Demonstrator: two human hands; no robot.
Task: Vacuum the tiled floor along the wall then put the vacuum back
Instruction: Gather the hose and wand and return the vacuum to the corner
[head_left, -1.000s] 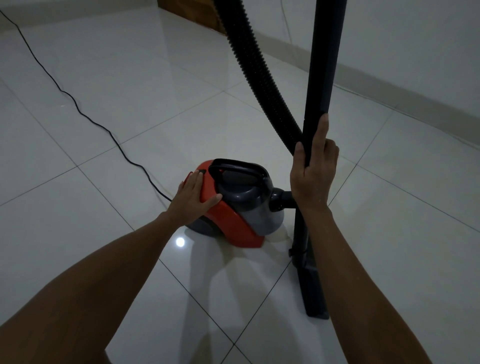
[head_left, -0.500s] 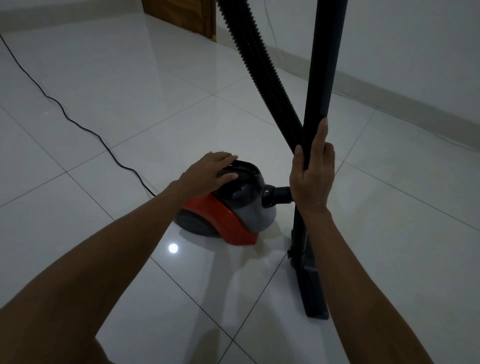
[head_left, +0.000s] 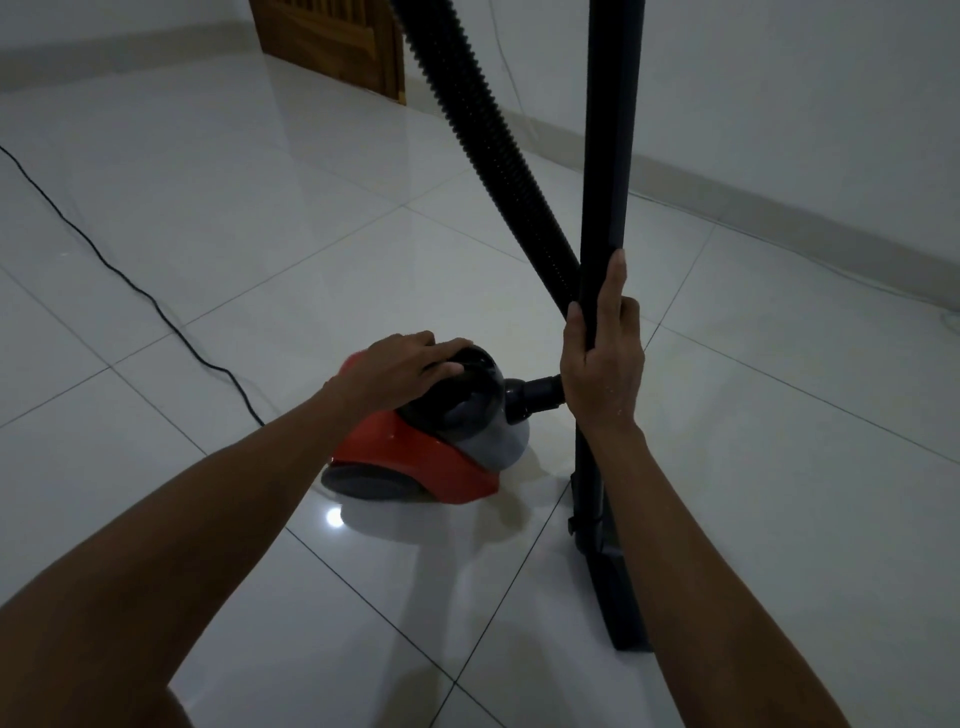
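A small red and grey canister vacuum (head_left: 441, 457) sits on the white tiled floor (head_left: 260, 234) in the middle of the head view. My left hand (head_left: 405, 371) is closed over its black top handle. My right hand (head_left: 602, 364) grips the upright black wand (head_left: 610, 130), index finger stretched up along it. The wand's floor nozzle (head_left: 623, 597) rests on the tiles by my right forearm. A ribbed black hose (head_left: 488, 135) runs from the canister's front up and out of the top of the frame.
A black power cord (head_left: 119, 275) trails from behind the canister away to the far left. A wall with a pale skirting board (head_left: 779, 208) runs along the right. A wooden door (head_left: 337, 41) stands at the back.
My left hand has moved from the canister's red rear onto the top handle and closed on it. The view has shifted, showing more of the wooden door. My right hand keeps its hold.
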